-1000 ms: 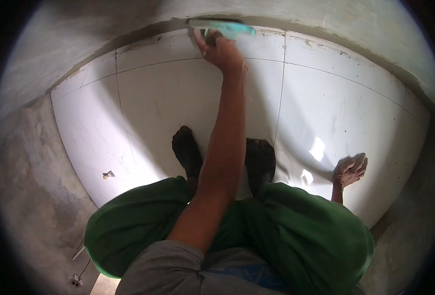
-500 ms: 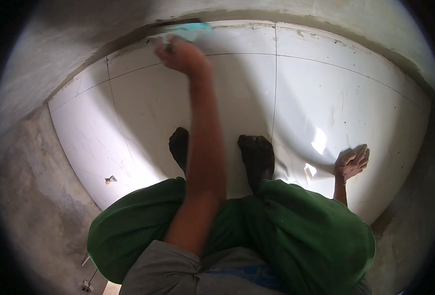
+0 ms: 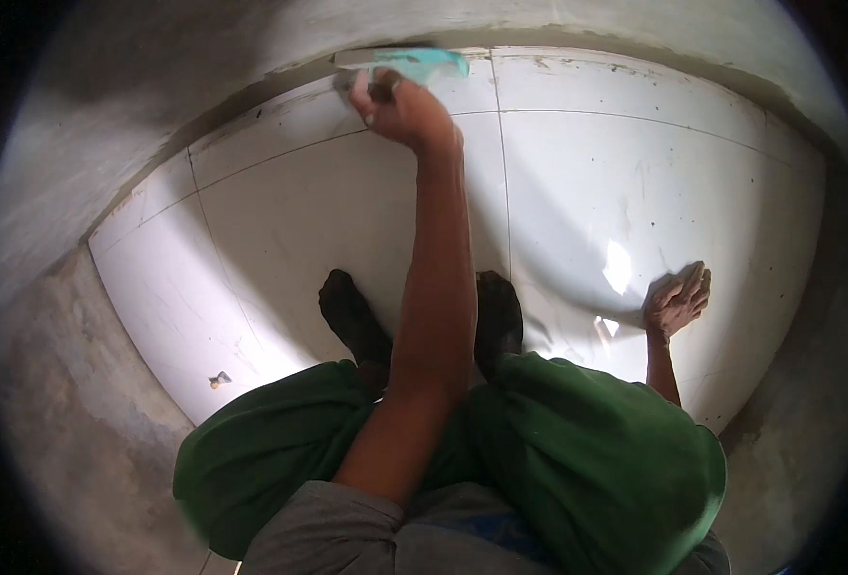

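My left hand (image 3: 407,110) reaches far forward, its fingers closed around the dark handle of a flat teal and pale trowel (image 3: 434,65). The blade lies along the seam where the white tiled floor (image 3: 299,211) meets the grey wall (image 3: 252,48). Part of the trowel is hidden behind my fingers. Off to the right, my right hand (image 3: 678,299) is pressed on the tiles, fingers stretched out, holding nothing.
My feet in dark socks (image 3: 352,311) stand on the tiles between my hands. A small brownish scrap (image 3: 219,380) lies on the floor at left. A rough mortar strip (image 3: 616,46) runs along the wall's foot. Bare rough cement (image 3: 79,383) borders the tiles.
The trowel and my left hand have moved to the right along the wall's foot. My right hand stays flat on the tiles; the whole view has shifted slightly.
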A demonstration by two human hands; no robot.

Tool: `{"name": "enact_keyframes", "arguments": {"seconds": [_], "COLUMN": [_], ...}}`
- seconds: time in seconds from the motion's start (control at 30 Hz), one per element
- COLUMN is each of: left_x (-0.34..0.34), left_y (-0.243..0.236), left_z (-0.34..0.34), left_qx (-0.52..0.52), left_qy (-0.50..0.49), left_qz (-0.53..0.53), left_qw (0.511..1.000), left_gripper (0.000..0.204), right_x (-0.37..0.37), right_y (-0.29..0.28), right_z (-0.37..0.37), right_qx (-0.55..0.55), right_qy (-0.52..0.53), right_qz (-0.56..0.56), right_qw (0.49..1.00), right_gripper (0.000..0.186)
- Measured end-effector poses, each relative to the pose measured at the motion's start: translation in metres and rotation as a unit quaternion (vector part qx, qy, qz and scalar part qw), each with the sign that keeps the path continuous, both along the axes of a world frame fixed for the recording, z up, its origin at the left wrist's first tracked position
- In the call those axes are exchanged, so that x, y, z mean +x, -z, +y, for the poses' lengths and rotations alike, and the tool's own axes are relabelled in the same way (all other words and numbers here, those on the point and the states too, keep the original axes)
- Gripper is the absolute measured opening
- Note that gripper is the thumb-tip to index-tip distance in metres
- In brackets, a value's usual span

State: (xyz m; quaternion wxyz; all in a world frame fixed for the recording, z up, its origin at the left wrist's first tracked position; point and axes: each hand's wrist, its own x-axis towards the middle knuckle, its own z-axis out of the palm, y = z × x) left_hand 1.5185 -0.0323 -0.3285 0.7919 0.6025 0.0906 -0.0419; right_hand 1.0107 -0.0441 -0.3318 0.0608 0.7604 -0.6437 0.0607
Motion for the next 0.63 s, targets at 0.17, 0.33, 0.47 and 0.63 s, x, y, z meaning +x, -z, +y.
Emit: {"name": "enact_keyframes", "arguments": {"seconds": [0.17, 0.33, 0.47, 0.63], "left_x": [-0.074, -0.113, 0.036, 0.138], "left_y": [-0.005, -0.028, -0.007, -0.037], "left_z": [-0.061, -0.036, 0.066, 0.089], "left_qx": [0.122, -0.007, 0.158, 0.054], "left_qy": [0.095, 0.136, -0.015, -0.074], "left_qz": [-0.006, 0.021, -0.044, -0.009], "left_qw": [0.988, 0.99, 0.986, 0.996], "left_gripper": [0.025, 0.023, 0.032, 0.048], "right_x": [0.0, -0.008, -0.005, -0.008], "right_y": [-0.001, 0.004, 0.009, 0.007], "right_z": [0.0, -0.002, -0.004, 0.0], "right_qx": [-0.002, -0.025, -0.059, -0.03], "right_qy": [-0.01, -0.037, -0.061, -0.021], "right_qz": [-0.022, -0.024, -0.001, -0.03], "right_qw": [1.0, 0.999, 0.996, 0.999], "right_gripper": [0.071, 0.068, 0.066, 0.068]}}
